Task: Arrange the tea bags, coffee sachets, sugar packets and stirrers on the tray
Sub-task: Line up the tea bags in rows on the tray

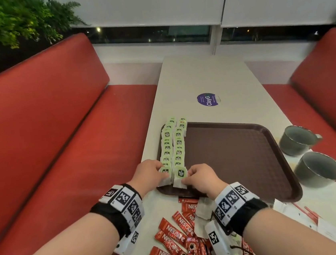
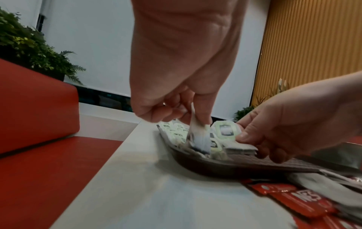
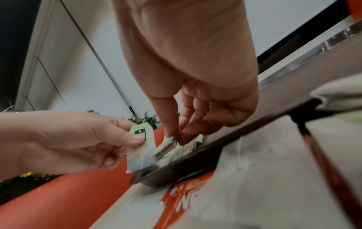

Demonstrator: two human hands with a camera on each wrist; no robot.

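Observation:
A brown tray (image 1: 239, 157) lies on the table, with two rows of green-tagged tea bags (image 1: 173, 145) along its left side. My left hand (image 1: 163, 170) pinches a tea bag (image 2: 199, 139) at the near end of the left row, holding it upright over the tray's corner. My right hand (image 1: 184, 180) pinches another tea bag (image 3: 166, 147) at the near end of the right row, low over the tray. Red coffee sachets (image 1: 173, 235) lie in a heap in front of the tray. More loose tea bags (image 1: 201, 211) sit under my right wrist.
Two grey mugs (image 1: 298, 141) (image 1: 318, 170) stand right of the tray. White packets (image 1: 330, 232) and red-striped stirrers (image 1: 310, 215) lie at the near right edge. A purple sticker (image 1: 208, 99) marks the far table. Red benches (image 1: 59, 139) flank both sides.

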